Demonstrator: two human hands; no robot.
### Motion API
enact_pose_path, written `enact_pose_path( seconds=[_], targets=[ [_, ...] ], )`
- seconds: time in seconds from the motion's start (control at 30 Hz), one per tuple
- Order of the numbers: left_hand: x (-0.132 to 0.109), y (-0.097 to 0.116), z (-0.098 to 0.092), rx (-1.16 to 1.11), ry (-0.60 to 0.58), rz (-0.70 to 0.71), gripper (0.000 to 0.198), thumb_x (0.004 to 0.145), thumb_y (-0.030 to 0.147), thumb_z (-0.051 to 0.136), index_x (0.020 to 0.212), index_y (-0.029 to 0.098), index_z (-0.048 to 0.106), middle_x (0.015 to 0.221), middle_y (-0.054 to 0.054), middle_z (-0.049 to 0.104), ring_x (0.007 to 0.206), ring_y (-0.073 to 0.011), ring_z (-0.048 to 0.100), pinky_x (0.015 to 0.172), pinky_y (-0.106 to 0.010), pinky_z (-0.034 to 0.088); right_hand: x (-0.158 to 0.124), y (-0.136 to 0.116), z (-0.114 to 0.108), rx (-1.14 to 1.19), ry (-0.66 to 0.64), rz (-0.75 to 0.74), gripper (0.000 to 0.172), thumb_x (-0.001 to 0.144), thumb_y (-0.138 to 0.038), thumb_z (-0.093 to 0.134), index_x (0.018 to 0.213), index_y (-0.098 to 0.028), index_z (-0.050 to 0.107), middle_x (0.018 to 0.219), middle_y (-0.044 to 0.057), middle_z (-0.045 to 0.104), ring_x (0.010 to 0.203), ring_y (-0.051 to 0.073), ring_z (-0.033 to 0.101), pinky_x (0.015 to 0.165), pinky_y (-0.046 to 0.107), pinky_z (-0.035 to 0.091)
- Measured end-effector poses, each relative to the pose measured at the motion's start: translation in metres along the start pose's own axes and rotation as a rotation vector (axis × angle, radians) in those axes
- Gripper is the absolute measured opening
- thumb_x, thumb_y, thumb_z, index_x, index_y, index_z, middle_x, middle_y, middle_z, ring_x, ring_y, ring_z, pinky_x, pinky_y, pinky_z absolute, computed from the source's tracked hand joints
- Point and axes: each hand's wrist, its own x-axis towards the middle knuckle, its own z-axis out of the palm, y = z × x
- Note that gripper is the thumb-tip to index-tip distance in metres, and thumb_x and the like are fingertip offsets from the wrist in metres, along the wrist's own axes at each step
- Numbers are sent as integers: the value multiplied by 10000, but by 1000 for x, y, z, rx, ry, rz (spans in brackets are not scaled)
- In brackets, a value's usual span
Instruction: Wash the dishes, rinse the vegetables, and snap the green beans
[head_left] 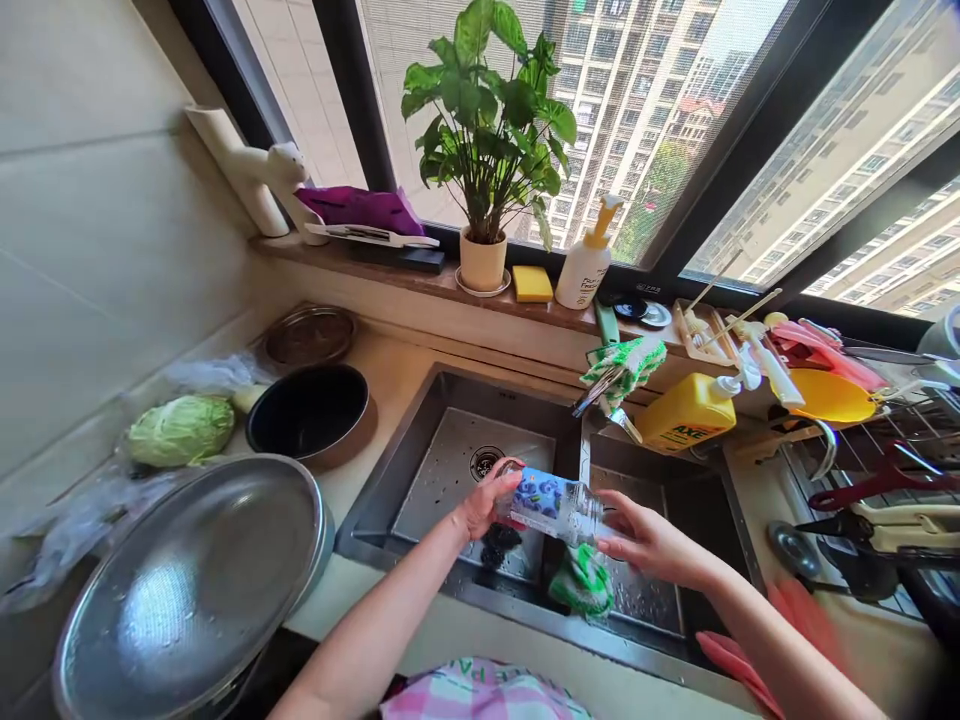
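A clear plastic bottle (551, 503) with a blueberry label lies sideways in the air above the double sink (435, 470). My left hand (486, 500) is closed around its base end. At the neck end, my right hand (643, 535) grips it with thumb and fingers; whether a cap is there I cannot make out. Below the bottle, a green and white cloth (583, 580) lies over the sink's divider near the front edge. A dark scrubber-like item (499, 545) shows in the left basin under my left hand.
On the left stand a large lidded pan (195, 580), a black pot (307, 415) and a cabbage (180, 430). Behind the right basin are the faucet with a draped cloth (626, 370) and a yellow detergent bottle (686, 412). A dish rack (847, 480) and pink gloves (742, 665) lie right.
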Motion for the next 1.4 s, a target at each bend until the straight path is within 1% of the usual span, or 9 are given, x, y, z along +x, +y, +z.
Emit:
enact_pose_path(
  seconds=[0.13,0.3,0.43,0.57,0.7,0.93,1.13,1.23,1.4],
  targets=[
    [1,1,-5,-42,-25,-106,408,706,461,612,1022,212,546,794,-20,630,547,-158,609,404,-197,393,-24,-27,-22,-473,75,-169,219,878,-332,434,951,-189,582,752,33,606,668,150,547,592,253,412],
    [6,-13,-5,-265,-172,-480,511,668,617,547,874,153,601,664,-78,672,497,-234,630,311,-174,216,-31,-49,-14,-588,60,-488,288,924,-212,319,1071,-194,566,867,70,597,735,131,570,645,224,442],
    [4,-14,6,-384,-292,-609,528,658,617,554,892,147,600,678,-89,676,452,-199,602,309,-141,146,-13,-42,-1,-739,302,-551,289,925,-220,327,989,-168,604,884,98,614,768,154,583,659,241,459],
    [-2,-2,10,-262,-113,-453,500,678,600,546,854,133,589,619,-63,646,390,-155,562,294,-141,120,-9,-42,-3,-891,298,-324,287,888,-156,351,837,-165,634,756,64,607,620,142,567,558,236,425],
    [-7,4,12,-158,-61,-189,431,690,514,572,947,168,553,638,-22,630,396,-157,574,281,-160,166,-13,-50,-6,-496,30,-352,246,889,-275,428,841,-176,648,703,18,610,592,118,545,548,209,412],
    [-12,-4,20,-133,1,-45,488,732,560,517,1078,222,451,767,-22,611,446,-121,569,308,-152,189,2,-41,-2,-338,385,-273,346,884,-384,416,801,-169,675,713,52,609,638,142,536,596,237,428],
    [-22,12,14,24,-136,224,577,669,445,649,1175,262,441,782,17,501,466,-55,437,343,-153,234,-18,-40,5,23,27,-190,426,849,-496,462,930,-141,682,613,3,548,514,94,429,496,213,367],
    [-20,5,17,-14,-138,283,631,682,452,644,1229,277,383,812,3,497,527,-81,448,389,-169,290,-14,-34,11,228,205,-102,483,816,-554,481,978,-139,668,655,20,591,528,114,464,498,231,393],
    [-24,7,17,118,-94,367,643,631,287,725,1199,267,425,884,-13,525,668,-119,490,566,-208,395,-7,-15,14,-73,448,-179,395,822,-508,490,764,-165,677,677,51,601,649,172,517,622,279,437]
  ],
)
